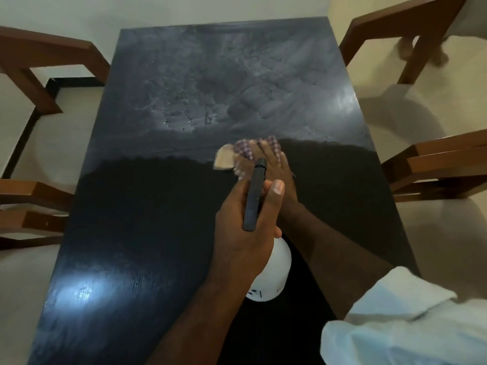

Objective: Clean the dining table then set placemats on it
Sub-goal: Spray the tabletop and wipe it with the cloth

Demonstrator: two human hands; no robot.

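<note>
A long black dining table (147, 206) fills the view. Its far half is covered with grey wet smears; its near half is dark and glossy. My left hand (242, 222) grips a white spray bottle (271, 275) by its black trigger head, held above the table's middle. Just beyond it, my right hand (274, 164) presses flat on a checked purple-and-white cloth (243, 151) at the line between the smeared and glossy parts. A beige corner of the cloth sticks out to the left.
Brown wooden chairs stand around the table: one at the far left (52, 61), one at the near left (31, 206), one at the far right (400, 30), one at the near right (442, 164). Pale floor lies on both sides.
</note>
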